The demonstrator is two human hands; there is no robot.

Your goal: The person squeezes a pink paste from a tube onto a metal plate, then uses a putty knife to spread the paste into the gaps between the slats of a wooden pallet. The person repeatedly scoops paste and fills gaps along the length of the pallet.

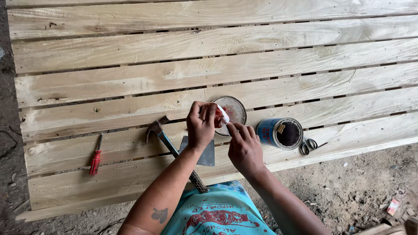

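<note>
Round metal lid (pixel 234 109), rough planks (pixel 130 78)

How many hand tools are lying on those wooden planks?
4: a red screwdriver at left, a claw hammer beside the left hand, a flat scraper blade under it, scissors at right.

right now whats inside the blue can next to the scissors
The blue can lies on its side, mouth open toward the camera. Inside shows only dark contents and a small pale scrap at the rim. How deep it goes is hidden.
</note>
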